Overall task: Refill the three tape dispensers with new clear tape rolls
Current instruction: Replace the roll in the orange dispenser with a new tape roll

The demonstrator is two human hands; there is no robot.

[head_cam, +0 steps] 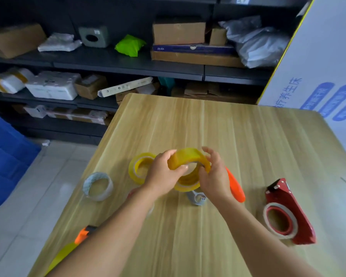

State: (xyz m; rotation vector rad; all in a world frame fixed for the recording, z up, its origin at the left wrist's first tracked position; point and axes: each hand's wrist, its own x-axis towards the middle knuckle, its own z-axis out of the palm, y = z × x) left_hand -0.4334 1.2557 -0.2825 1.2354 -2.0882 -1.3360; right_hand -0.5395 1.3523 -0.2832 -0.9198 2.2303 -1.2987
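The person stood over a wooden table [238, 136] with both hands raised just above it, working a yellowish clear tape roll [188, 157]. The left hand [164, 174] closed around the roll's near-left edge, its thumb pressed against the inner rim, while the right hand [215, 174] cupped the far-right side with the fingers curled over the outer band; together they pinched the roll between them, tilted so the core faced the camera. Directly under the hands lay an orange-handled dispenser [235, 186] with a grey end [197, 197] showing, and what looked like another yellow roll [186, 184] sat at or on it, though the hands hid how it was seated. A second spare yellow roll [140, 166] lay flat just beside the left hand, and a spent whitish core [98, 185] rested well to the left. On the right stood a red dispenser [292, 212], which appeared to carry only a nearly bare core. A third dispenser [84, 233], orange and yellow, poked out by the table's near-left edge beneath the forearm. The step in hand seemed to be readying a fresh roll, probably finding or peeling its loose end. The next move would call for lining the core with the dispenser's hub and pressing it on squarely, with the tape feeding toward the cutter.
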